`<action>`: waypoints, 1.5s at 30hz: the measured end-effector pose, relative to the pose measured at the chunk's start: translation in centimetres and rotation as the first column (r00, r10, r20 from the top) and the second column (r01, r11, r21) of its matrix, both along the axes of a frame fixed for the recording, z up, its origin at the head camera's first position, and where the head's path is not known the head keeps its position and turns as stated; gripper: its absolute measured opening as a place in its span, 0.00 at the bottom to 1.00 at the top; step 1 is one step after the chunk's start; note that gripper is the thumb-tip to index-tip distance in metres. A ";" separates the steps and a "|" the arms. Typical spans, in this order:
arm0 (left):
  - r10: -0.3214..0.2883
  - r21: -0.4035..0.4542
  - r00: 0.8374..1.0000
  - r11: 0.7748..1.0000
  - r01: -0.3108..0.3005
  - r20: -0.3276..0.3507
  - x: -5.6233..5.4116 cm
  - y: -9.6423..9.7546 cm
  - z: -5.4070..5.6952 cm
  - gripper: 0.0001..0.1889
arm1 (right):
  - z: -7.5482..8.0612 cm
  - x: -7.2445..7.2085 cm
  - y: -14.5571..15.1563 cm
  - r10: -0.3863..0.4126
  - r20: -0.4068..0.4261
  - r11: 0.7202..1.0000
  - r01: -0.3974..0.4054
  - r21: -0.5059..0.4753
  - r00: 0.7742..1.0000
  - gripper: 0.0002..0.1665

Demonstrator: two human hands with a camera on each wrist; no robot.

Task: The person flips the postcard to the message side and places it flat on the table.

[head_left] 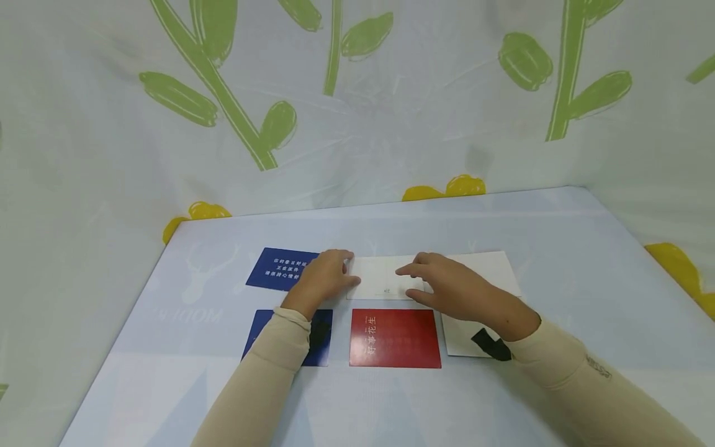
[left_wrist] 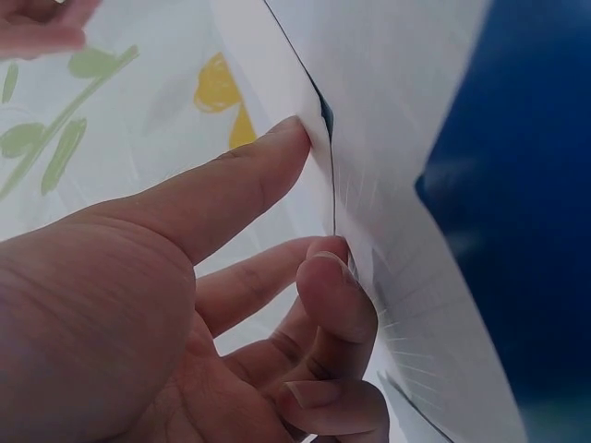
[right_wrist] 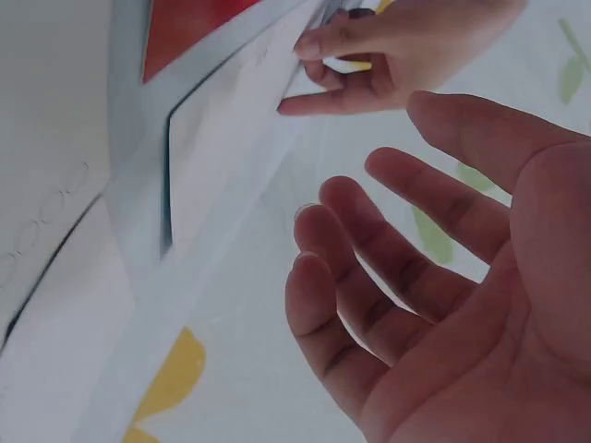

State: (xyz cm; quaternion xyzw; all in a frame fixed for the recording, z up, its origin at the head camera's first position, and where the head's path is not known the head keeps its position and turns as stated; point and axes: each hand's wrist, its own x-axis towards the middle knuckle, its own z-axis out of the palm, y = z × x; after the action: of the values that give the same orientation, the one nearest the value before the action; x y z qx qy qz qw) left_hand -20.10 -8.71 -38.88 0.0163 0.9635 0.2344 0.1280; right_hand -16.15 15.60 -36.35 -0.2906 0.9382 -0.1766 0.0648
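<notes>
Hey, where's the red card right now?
In the head view, the red card lies just right of centre in the near row, with a blue card on its left, just below the white card the left hand holds.

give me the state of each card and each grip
Upper blue card: flat, text up, partly hidden
Lower blue card: flat, partly hidden
Middle white card: mostly visible, flat or lifted unclear
Red card: flat, text up, uncovered
Upper right white card: flat, partly hidden
Lower right white card: flat, partly hidden
Left grip: fingertips at middle white card's left edge, firm hold unclear
Right grip: fingers apart, holding nothing
</notes>
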 end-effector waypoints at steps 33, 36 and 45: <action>0.000 0.010 1.000 1.000 -0.001 0.015 -0.1 -0.2 0.0 0.35 | -2.1 4.4 -1.0 0.230 0.001 0.965 -0.228 0.127 0.973 0.38; 0.002 0.010 1.000 1.000 -0.002 0.017 0.0 -0.2 0.0 0.35 | -2.1 4.5 -1.1 0.232 0.007 0.965 -0.231 0.127 0.973 0.39; 0.000 0.012 1.000 1.000 0.000 0.018 -0.1 -0.2 -0.1 0.35 | -2.4 4.6 -1.2 0.244 -0.028 0.960 -0.237 0.150 0.969 0.40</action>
State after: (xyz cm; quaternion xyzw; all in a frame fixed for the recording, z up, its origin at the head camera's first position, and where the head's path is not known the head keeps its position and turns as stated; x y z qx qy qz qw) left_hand -20.18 -8.91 -38.95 0.0151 0.9609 0.2405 0.1366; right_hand -11.57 14.44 -38.73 -0.4008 0.9076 -0.0917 0.0851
